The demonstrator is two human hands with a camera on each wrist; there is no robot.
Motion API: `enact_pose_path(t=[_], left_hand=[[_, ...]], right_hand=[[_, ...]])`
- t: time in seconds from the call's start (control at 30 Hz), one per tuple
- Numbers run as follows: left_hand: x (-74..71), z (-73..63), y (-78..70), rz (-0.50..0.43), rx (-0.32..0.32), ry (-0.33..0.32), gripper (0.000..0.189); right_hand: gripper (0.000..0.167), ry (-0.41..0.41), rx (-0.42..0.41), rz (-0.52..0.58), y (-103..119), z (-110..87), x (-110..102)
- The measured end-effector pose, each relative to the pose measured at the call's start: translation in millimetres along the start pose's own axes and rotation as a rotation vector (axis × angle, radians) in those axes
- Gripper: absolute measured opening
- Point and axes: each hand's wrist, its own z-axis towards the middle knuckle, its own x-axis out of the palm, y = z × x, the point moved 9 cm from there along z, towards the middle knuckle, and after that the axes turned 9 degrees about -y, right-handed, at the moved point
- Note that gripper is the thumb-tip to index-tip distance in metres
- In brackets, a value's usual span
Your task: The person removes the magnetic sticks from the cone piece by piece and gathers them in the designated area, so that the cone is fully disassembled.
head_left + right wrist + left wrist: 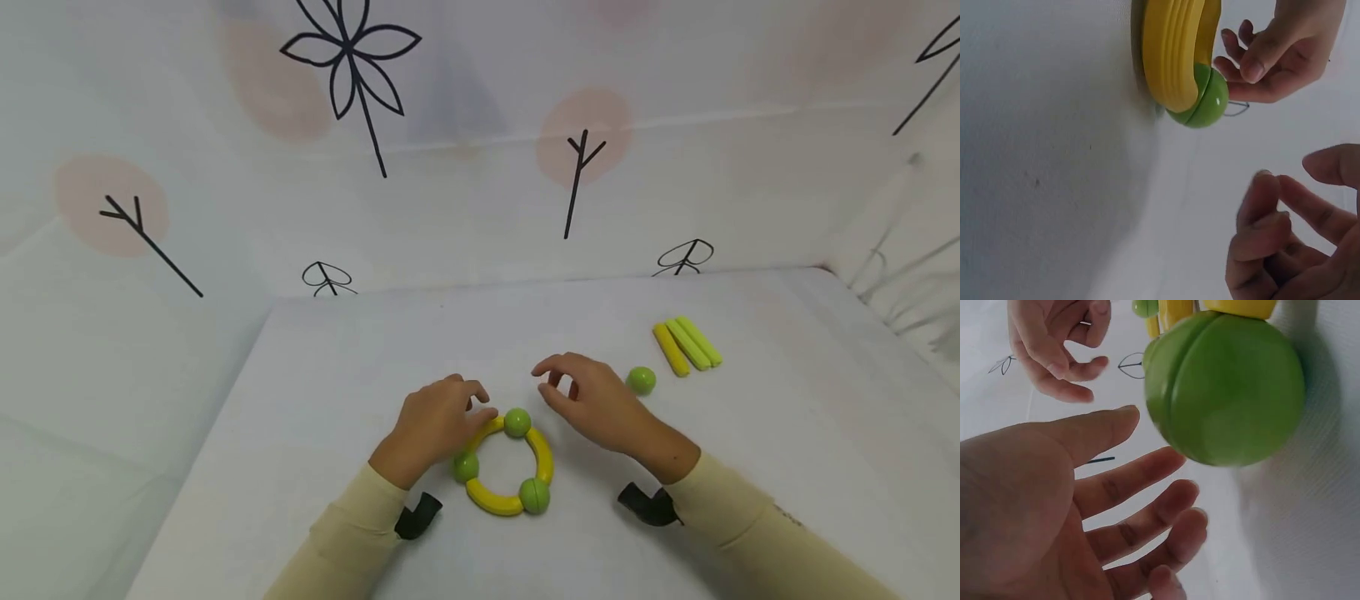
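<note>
A ring of curved yellow pieces [542, 457] joined by green balls [534, 495] lies flat on the white surface. Over the ring's upper left side is my left hand [442, 421], its fingers loosely bent and nothing in them; it hides part of one yellow arc. In the left wrist view a green ball [1229, 387] looms just beyond the thumb tip. My right hand [596, 404] hovers to the right of the ring with loosely bent fingers, holding nothing. The right wrist view shows a ridged yellow arc [1169, 56] fitted against a green ball [1213, 100].
A loose green ball [641, 381] sits just behind my right hand. Farther back on the right lie a yellow stick [671, 350] and two lime-green sticks [693, 342] side by side. A white patterned cloth [465, 208] rises behind the tabletop [360, 342].
</note>
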Motion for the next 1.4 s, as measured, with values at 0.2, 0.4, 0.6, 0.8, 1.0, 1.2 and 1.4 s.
enact_pose_path(t=[0.2, 0.4, 0.6, 0.8, 1.0, 1.2, 1.4], left_hand=[[14.1, -1.4, 0.4, 0.032, 0.035, 0.087, 0.036], [22.2, -3.8, -0.4, 0.050, 0.049, 0.129, 0.037], [20.2, -6.5, -2.8, 0.046, 0.068, 0.082, 0.025], [18.7, -6.2, -7.3, 0.019, 0.080, 0.050, 0.019], [20.4, -1.5, -11.1, 0.008, 0.097, 0.029, 0.018], [27.1, 1.8, -9.7, 0.012, 0.088, 0.018, 0.021], [26.8, 0.8, -11.6, 0.041, 0.099, -0.002, 0.022]], right_hand=[[0.042, 0.192, -0.031, 0.052, -3.2, -9.1, 29.3], [0.053, 0.314, -0.054, 0.084, -5.2, -15.5, 47.1], [0.053, 0.369, -0.046, 0.092, -2.5, -20.3, 57.0], [0.047, 0.363, -0.066, 0.081, -3.4, -21.1, 57.4], [0.039, 0.319, -0.078, 0.060, -6.9, -17.6, 52.3], [0.034, 0.293, -0.081, 0.057, -6.8, -14.5, 49.9], [0.031, 0.268, -0.078, 0.044, -7.5, -14.3, 50.3]])
